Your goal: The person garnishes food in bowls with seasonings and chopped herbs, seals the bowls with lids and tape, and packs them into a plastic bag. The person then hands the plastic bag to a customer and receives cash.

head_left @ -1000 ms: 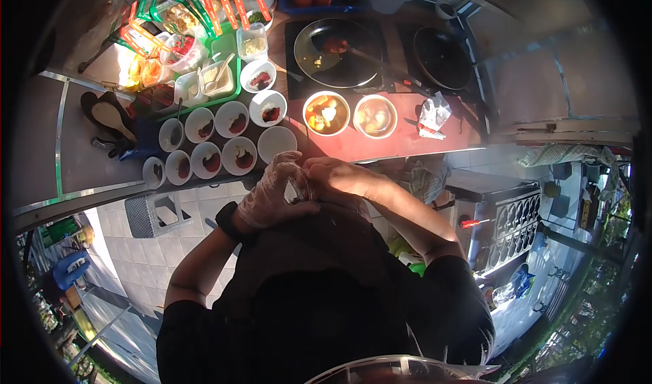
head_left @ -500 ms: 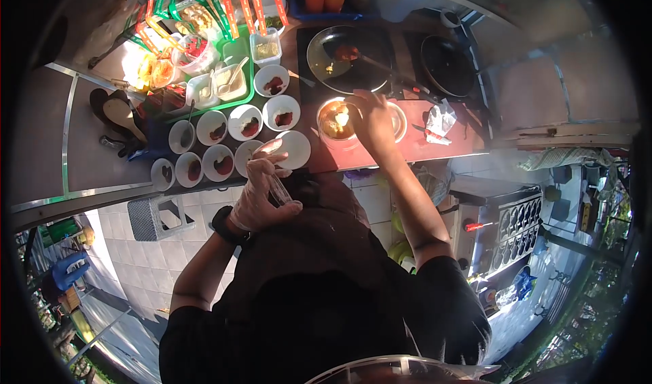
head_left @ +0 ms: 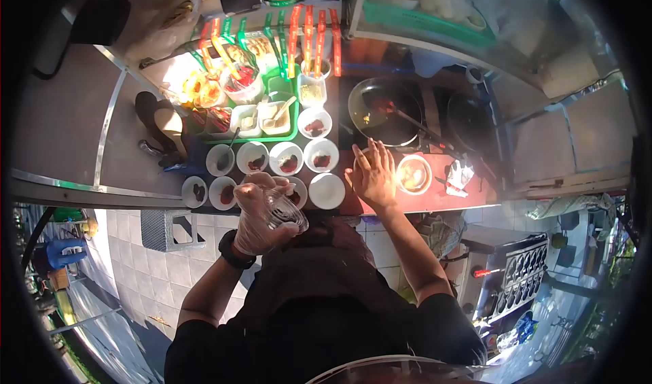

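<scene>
In the head view, my left hand [head_left: 255,211], in a clear plastic glove, is closed around clear plastic lids [head_left: 288,214], in front of the row of cups. My bare right hand [head_left: 375,179] lies palm down with its fingers stretched out. Beneath it is a bowl that it hides almost completely; whether a lid is on that bowl, I cannot see. Just to its right stands a round bowl [head_left: 413,175] with pale food inside. Left of my right hand is a white bowl [head_left: 327,191]. Several white cups hold dark red sauce, among them one cup [head_left: 286,158].
A frying pan [head_left: 385,112] with a spatula lies behind my right hand, and a second dark pan [head_left: 470,120] is farther right. A green tray [head_left: 280,138] carries tubs of ingredients. Crumpled white packaging [head_left: 460,178] rests on the red board [head_left: 440,197].
The view has tilted up and shifted left. My right hand has gone from gripping at the bowl's rim to lying flat over the left bowl. My left hand still holds the lids.
</scene>
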Available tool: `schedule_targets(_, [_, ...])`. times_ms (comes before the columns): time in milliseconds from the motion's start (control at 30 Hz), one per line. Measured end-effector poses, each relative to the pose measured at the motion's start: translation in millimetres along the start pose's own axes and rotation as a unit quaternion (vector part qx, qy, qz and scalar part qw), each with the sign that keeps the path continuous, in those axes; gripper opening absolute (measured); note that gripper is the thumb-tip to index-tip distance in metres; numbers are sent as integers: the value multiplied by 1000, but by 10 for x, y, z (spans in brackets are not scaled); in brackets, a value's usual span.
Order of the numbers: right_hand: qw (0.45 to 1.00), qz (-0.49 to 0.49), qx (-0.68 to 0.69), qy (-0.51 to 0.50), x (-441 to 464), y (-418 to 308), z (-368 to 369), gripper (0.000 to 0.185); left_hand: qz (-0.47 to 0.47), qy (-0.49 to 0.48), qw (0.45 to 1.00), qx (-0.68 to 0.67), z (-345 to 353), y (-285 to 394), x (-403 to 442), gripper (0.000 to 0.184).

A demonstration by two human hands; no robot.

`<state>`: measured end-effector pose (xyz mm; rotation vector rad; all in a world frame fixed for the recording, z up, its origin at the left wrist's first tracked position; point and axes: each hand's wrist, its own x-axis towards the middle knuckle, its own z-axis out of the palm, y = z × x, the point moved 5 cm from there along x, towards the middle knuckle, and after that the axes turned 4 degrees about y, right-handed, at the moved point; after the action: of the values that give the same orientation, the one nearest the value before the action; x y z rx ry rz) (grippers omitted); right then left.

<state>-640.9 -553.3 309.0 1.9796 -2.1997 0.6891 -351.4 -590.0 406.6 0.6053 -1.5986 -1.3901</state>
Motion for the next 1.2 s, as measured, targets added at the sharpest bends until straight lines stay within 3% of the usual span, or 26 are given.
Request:
schedule_targets(100, [999,-5,-13,29,29,-72,14,51,225,67,971,32,-282,663,560,91])
schedule_targets(267, [997,-39,-10,63,25,-124,-30,43,493,234,835,73,-753,1943,1527,76])
schedule_targets(333, [997,-37,-21,62,37,-138,-47,43,526,267,788,177,-834,2369,1968,71])
schedule_targets(367, [997,-40,-27,60,32,-127,-13,43,538,321,715,311,-930,2480,2208,61])
schedule_targets(433, [996,-40,-39,64,-7,-127,-2,44,646,286,639,305,-787,2773,2696,46])
schedule_targets(500, [997,-45,-20,62,-1,-128,-16,46,673,293,600,318,-766,2965,3055,37])
schedule_targets(533, [999,-40,-24,25,-24,-61,74,55,644,369,502,443,-794,2880,3308,33])
schedule_targets(600, [998,-38,-54,19,-23,-104,-27,61,597,433,396,547,-750,2939,3597,45])
schedule_targets(633, [996,-42,-78,7,18,-182,-120,67,516,389,466,604,-733,3068,3797,49])
schedule_targets(667, [999,-29,-15,12,118,-240,-231,75,428,338,526,652,-715,3144,3966,54])
schedule_targets(700, [998,-42,49,20,297,-425,-491,74,434,337,528,647,-709,3172,4019,54])
schedule_targets(767, [990,-81,91,71,631,-767,-869,63,351,211,563,718,-766,3010,4223,64])
schedule_targets(800, [987,-47,146,38,807,-891,-960,55,352,205,565,718,-859,2915,4367,64])
schedule_targets(833, [980,-14,200,6,986,-1017,-1012,47,416,136,519,734,-879,2772,4553,60])
schedule_targets(867, [949,-61,301,66,1157,-1209,-1118,37,476,67,467,742,-852,2666,4623,55])
schedule_targets(900, [898,-34,436,53,1305,-1366,-1073,34,475,65,467,743,-788,2724,4532,55])
schedule_targets(967, [907,-49,419,15,1624,-1612,-786,28,302,113,590,740,-753,2924,4328,48])
schedule_targets(1000, [897,-67,432,65,1736,-1752,-698,29,299,115,588,743,-773,2934,4260,48])
schedule_targets(1033, [884,-85,445,116,1830,-1876,-604,30,348,92,541,760,-749,2950,4173,40])
schedule_targets(1067, [883,-41,446,142,1913,-1919,-488,31,395,69,490,774,-741,2961,4082,32])
schedule_targets(1100, [879,2,447,167,1988,-1953,-410,33,390,72,486,779,-761,3005,3928,32])
schedule_targets(1167, [874,24,425,234,2114,-1976,-322,32,365,148,576,716,-734,3248,3356,57])
schedule_targets(1200, [863,28,453,222,2153,-1990,-253,31,246,122,626,730,-713,3274,3164,70])
